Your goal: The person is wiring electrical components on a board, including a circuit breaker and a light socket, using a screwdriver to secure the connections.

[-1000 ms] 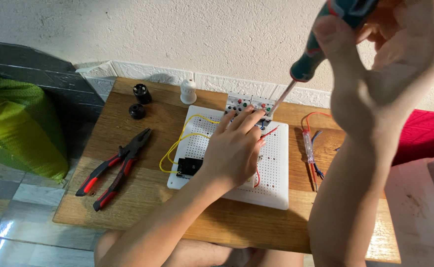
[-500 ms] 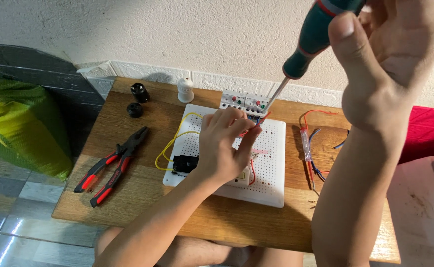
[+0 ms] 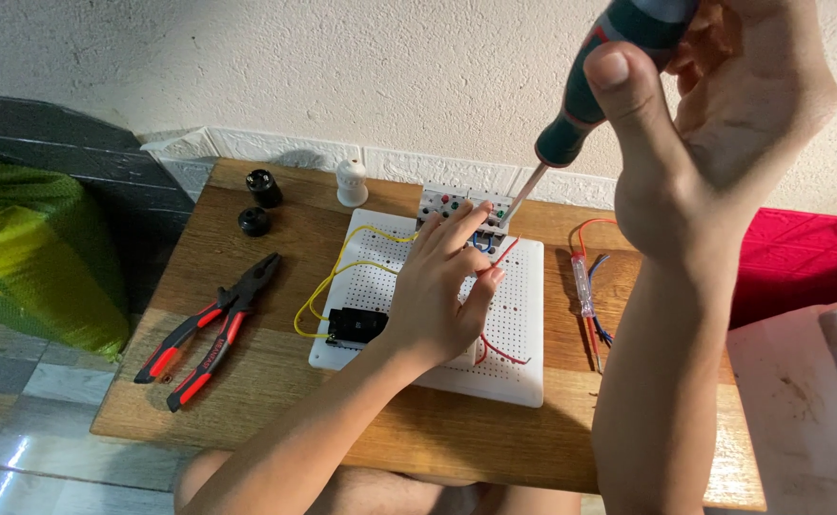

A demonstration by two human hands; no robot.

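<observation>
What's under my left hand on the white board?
Under the left hand lies the white perforated board, with red wires emerging beside it. Whatever lies beneath the palm is covered.

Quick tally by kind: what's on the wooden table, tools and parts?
Screwdriver, in the right hand: 1
Pliers, red-and-black handles: 1
Tester pen: 1
White perforated board, under the left hand: 1
Terminal module: 1
Black box on the board: 1
Black round parts: 2
White knob-shaped part: 1
Total: 9

Bare forearms, sleeveless, no gloves
</observation>
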